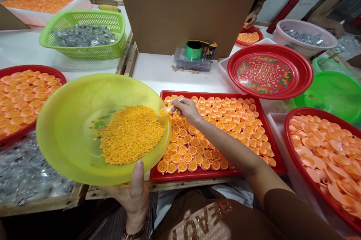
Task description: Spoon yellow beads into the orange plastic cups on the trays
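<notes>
My left hand (132,191) grips the near rim of a large yellow basin (70,120), thumb over the edge, and the basin tilts toward the right. A heap of small yellow pellets (132,135) lies in its right half. In my right hand (187,108) is a small spoon (166,110) with yellow pellets in its bowl, held over the basin's right rim. Under my right forearm lies a red tray (270,146) covered with small orange cups (193,165). Many cups at the near left contain yellow pellets.
A red round tray (270,71) stands at the right, above a red bowl of orange discs (321,157). Green tape (194,50) rests on a block before a cardboard panel (186,11). At left are a green basket (84,52) and a red tray of orange cups (28,97). Another person's hand (250,18) shows behind.
</notes>
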A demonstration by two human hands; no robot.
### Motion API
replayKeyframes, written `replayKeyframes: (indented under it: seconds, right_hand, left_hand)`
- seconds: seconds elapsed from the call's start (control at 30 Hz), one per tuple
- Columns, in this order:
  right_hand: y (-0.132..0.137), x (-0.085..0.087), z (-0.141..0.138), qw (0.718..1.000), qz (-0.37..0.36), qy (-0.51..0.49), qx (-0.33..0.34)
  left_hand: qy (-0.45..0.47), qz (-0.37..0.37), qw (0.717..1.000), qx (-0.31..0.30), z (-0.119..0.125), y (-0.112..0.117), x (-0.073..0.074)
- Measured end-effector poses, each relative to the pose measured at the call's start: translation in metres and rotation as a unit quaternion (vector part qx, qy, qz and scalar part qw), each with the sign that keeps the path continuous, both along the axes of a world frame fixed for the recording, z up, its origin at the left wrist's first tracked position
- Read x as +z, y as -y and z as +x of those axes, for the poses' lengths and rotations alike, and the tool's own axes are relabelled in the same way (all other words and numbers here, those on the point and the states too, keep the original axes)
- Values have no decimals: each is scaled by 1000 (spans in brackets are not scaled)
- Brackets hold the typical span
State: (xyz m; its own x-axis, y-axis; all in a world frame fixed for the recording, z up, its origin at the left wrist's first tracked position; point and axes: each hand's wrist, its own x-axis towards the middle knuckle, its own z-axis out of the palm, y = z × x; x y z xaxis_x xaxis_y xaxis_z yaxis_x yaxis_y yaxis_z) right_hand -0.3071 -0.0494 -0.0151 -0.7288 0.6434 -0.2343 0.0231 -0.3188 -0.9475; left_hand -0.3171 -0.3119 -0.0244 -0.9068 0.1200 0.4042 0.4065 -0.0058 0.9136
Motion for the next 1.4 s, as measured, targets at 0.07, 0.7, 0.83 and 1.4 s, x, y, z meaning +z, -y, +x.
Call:
replayKeyframes:
  seconds: [0.07,0.7,0.83,1.4]
  right_hand:
    - [-17,1,-5,999,17,-11,-46]
    - [-29,-9,-10,982,178,0,-58]
    - [8,0,1,927,359,-36,103]
    - [-50,-11,-3,974,199,-2,-112]
  left_hand:
    - [8,-4,1000,2,0,2,-3]
    - [-1,-15,1000,9,4,1,-4]
    - [2,-26,1000,16,5,3,-8]
    - [9,-26,1000,11,4,8,-13]
